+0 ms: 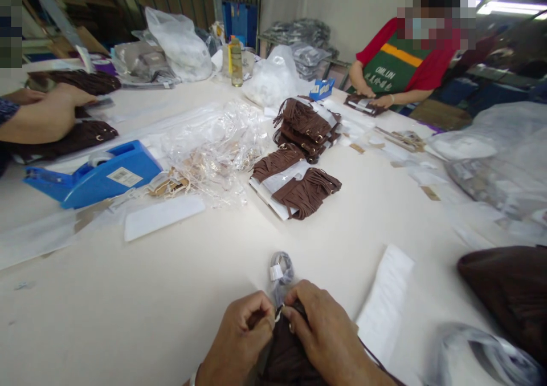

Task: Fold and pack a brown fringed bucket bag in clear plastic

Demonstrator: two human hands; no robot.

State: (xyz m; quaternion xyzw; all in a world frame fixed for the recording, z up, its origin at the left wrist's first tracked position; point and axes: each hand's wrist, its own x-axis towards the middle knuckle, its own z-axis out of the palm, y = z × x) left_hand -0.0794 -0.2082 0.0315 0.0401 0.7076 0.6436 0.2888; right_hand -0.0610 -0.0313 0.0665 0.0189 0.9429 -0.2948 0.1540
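Both my hands meet at the bottom middle of the table over a dark brown fringed piece [285,356]. My left hand [241,332] is closed in a pinch on its top edge. My right hand [322,332] is also closed, gripping the same piece beside a small metal ring. A grey cord with a white tag [280,272] sticks up from between my fingers and lies on the white table [179,295].
Stacked brown fringed pieces [299,183] and more [305,126] lie mid-table beside crumpled clear plastic [213,146]. A blue tape dispenser [96,175] sits left, under another person's hand [47,115]. A person in red and green [397,66] works at the far side. White paper [382,303] lies right.
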